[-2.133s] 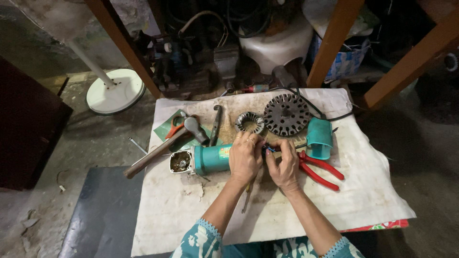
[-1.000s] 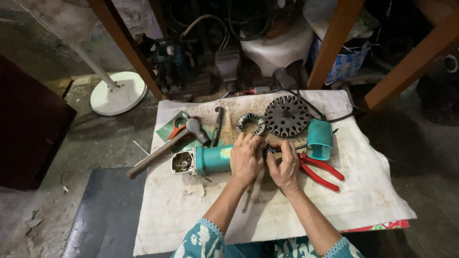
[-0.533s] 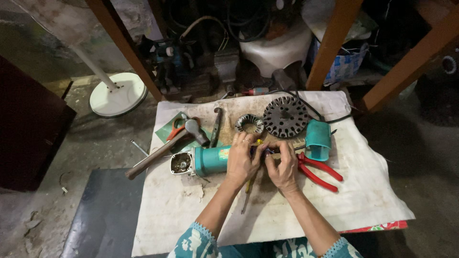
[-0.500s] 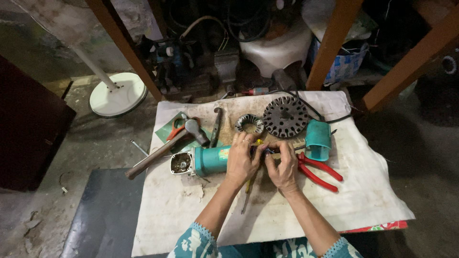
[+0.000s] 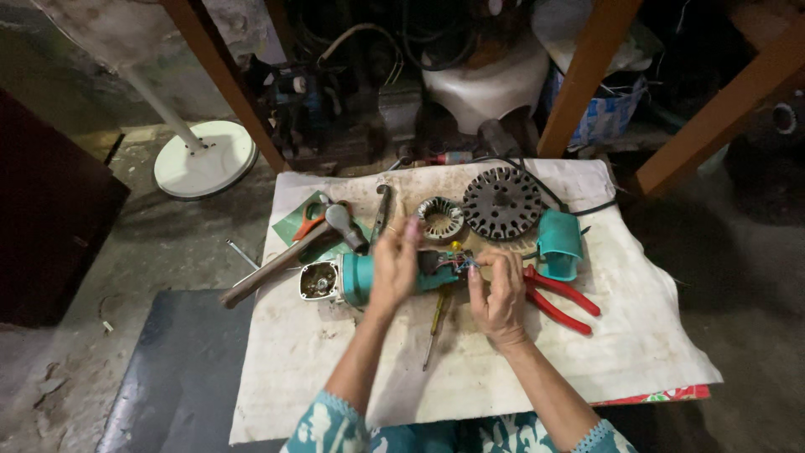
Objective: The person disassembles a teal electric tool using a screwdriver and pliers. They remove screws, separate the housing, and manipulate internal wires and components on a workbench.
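**A:** Where was the grinder (image 5: 356,279) when you looked?

**B:** Middle of the white cloth (image 5: 587,335), lying on its side, open gear end toward nine o'clock. My left hand (image 5: 394,268) was wrapped over its teal body, fingers closed on it. My right hand (image 5: 501,294) sat at the three o'clock end, fingertips pinched together at the small wires (image 5: 457,262) showing there; I couldn't tell whether they gripped one.

**A:** How would you do it well?

**B:** I judged the body had to be kept steady, the wires worked gently, never yanked. The screwdriver (image 5: 436,323) lay at six o'clock, the red pliers (image 5: 560,298) just beside my right hand.
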